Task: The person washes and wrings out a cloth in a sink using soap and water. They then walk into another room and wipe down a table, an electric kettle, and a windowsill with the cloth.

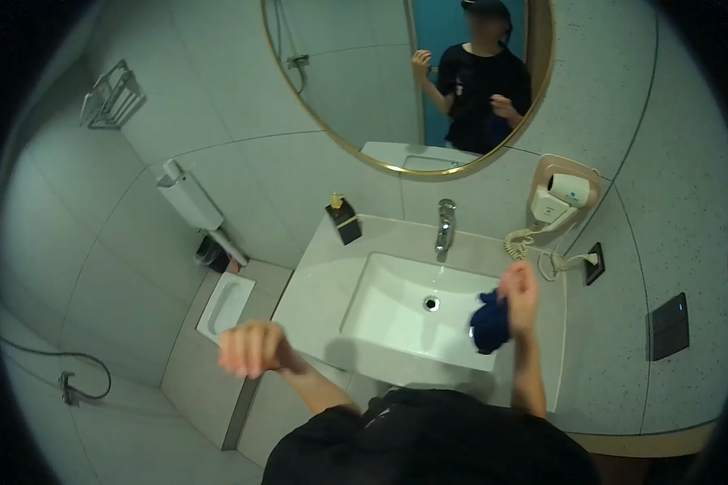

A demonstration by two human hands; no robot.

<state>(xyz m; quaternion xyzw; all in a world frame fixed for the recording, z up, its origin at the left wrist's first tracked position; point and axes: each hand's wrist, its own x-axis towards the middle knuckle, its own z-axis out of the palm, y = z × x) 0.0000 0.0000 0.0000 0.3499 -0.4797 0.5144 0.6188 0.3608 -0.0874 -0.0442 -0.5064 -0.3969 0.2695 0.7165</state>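
My left hand [255, 349] is held out to the left of the washbasin counter, its fingers curled in. Nothing shows in it, either directly or in the mirror. Over the right side of the white basin [388, 315], my right hand [521, 289] is closed on a dark blue cloth [490, 325]. The cloth hangs bunched below the fingers, above the basin's right edge; whether it touches the rim I cannot tell. Behind the basin stands a chrome faucet [446, 222], with no water visible. The drain [431, 304] is uncovered.
A black soap bottle [344, 221] stands at the counter's back left. A wall hair dryer [560, 198] with a coiled cord and a socket [594, 263] are at right. A round mirror [364, 81] hangs above. A squat toilet [226, 303] lies left, beside a bin [212, 254].
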